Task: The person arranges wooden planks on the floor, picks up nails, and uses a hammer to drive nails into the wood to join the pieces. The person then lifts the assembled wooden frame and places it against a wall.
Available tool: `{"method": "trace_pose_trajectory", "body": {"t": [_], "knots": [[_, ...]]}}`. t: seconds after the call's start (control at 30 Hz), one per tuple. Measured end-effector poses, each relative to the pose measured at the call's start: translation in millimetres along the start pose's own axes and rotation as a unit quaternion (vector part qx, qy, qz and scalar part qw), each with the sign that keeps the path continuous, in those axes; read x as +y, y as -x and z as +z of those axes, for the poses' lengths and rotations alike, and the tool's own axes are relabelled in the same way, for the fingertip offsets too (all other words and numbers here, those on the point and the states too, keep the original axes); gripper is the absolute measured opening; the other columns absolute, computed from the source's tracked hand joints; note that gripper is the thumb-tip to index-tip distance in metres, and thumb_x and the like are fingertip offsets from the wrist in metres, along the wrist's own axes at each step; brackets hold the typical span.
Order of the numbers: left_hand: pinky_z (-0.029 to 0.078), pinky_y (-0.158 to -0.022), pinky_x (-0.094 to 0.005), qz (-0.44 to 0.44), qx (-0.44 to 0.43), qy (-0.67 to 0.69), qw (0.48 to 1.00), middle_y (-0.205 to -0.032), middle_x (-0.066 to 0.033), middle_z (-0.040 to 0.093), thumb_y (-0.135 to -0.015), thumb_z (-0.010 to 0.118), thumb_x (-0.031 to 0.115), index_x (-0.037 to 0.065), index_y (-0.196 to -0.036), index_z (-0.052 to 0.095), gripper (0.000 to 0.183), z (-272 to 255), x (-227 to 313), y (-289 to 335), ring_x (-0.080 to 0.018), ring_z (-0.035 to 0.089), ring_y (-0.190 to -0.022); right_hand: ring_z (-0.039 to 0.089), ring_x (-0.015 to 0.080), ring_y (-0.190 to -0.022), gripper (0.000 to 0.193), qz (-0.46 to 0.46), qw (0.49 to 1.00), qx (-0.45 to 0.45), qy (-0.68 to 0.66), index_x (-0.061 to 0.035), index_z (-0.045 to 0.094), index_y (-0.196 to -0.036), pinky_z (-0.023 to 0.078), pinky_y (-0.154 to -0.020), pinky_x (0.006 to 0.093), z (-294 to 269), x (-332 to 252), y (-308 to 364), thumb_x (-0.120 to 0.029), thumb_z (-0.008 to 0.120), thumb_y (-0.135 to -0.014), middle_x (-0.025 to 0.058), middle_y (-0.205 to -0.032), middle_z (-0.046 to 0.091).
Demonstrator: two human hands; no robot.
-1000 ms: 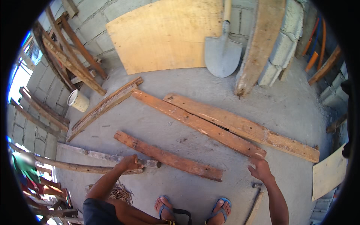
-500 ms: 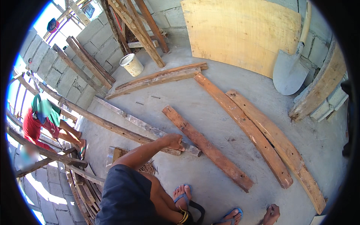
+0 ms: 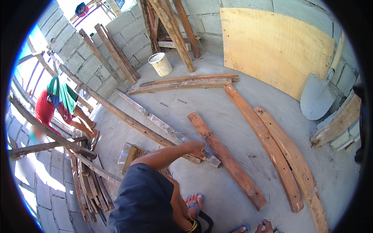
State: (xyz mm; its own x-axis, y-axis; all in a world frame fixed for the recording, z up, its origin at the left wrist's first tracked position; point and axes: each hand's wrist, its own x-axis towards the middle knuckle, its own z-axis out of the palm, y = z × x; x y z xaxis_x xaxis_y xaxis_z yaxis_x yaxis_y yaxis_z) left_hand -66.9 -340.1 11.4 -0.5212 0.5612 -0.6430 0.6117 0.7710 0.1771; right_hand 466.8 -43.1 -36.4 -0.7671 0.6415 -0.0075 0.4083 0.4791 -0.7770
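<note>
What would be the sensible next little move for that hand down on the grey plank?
Probably close the left hand round the near end of the long grey plank and lift it slightly. The hand already rests on that end, and the reddish board lies close beside it, so a small lift would free it. The right hand is out of view.

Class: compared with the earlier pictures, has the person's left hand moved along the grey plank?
No. The left hand still grips the grey plank at its end beside the short reddish plank.

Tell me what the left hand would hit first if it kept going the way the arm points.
The left hand already rests at the end of a grey plank. Straight on, it would probably meet the reddish board just beyond; depth is unclear.
</note>
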Motion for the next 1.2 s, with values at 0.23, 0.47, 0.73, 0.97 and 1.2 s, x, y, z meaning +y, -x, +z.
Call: {"method": "trace_pose_trajectory", "body": {"t": [0.23, 0.47, 0.73, 0.97, 1.2], "knots": [[0.051, -0.078, -0.0506, 0.022, 0.010, 0.017, 1.000, -0.091, -0.0209, 0.069, -0.073, 0.081, 0.056, 0.002, -0.092, 0.063, 0.060, -0.8, -1.2, 3.2, -0.0420, 0.067, -0.094, 0.069, 0.0357, -0.090, 0.023, -0.015, 0.999, -0.038, -0.032, 0.0064, 0.072, -0.105, 0.056, -0.085, 0.0421, 17.5, -1.2, 10.2, -0.012, 0.067, -0.092, 0.0215, -0.098, 0.072], [0.050, -0.081, -0.0504, 0.043, 0.033, 0.003, 0.999, -0.098, -0.0195, 0.070, -0.071, 0.086, 0.045, 0.004, -0.101, 0.062, 0.056, 3.5, 0.4, 8.8, -0.0413, 0.066, -0.100, 0.069, 0.0359, -0.093, 0.022, -0.006, 0.997, -0.056, -0.047, 0.0066, 0.071, -0.106, 0.056, -0.087, 0.0425, 25.2, -4.9, 1.1, -0.008, 0.067, -0.091, 0.0217, -0.099, 0.072], [0.051, -0.087, -0.0483, 0.056, 0.016, -0.027, 0.998, -0.104, -0.0185, 0.071, -0.070, 0.087, 0.039, 0.005, -0.108, 0.063, 0.056, 10.0, -6.2, -11.5, -0.0390, 0.067, -0.106, 0.069, 0.0374, -0.096, 0.023, 0.027, 0.988, -0.133, -0.075, 0.0067, 0.071, -0.107, 0.055, -0.089, 0.0449, 33.5, -9.8, -3.1, -0.009, 0.066, -0.090, 0.0222, -0.101, 0.072], [0.052, -0.094, -0.0466, 0.087, 0.009, -0.034, 0.996, -0.112, -0.0223, 0.071, -0.072, 0.088, 0.039, -0.003, -0.127, 0.060, 0.074, 6.5, -6.8, -19.3, -0.0396, 0.067, -0.110, 0.067, 0.0375, -0.094, 0.027, -0.061, 0.995, -0.076, -0.035, 0.0055, 0.071, -0.109, 0.055, -0.088, 0.0457, 33.3, -2.3, -11.3, -0.016, 0.069, -0.092, 0.0221, -0.102, 0.071], [0.053, -0.090, -0.0458, 0.048, -0.042, -0.060, 0.996, -0.110, -0.0195, 0.072, -0.071, 0.088, 0.037, 0.003, -0.120, 0.065, 0.064, 2.3, -2.4, -25.3, -0.0380, 0.067, -0.109, 0.067, 0.0363, -0.092, 0.032, -0.075, 0.994, -0.052, -0.052, 0.0048, 0.069, -0.112, 0.055, -0.085, 0.0456, 31.8, -10.8, -25.8, -0.021, 0.070, -0.093, 0.0213, -0.101, 0.070]]}}
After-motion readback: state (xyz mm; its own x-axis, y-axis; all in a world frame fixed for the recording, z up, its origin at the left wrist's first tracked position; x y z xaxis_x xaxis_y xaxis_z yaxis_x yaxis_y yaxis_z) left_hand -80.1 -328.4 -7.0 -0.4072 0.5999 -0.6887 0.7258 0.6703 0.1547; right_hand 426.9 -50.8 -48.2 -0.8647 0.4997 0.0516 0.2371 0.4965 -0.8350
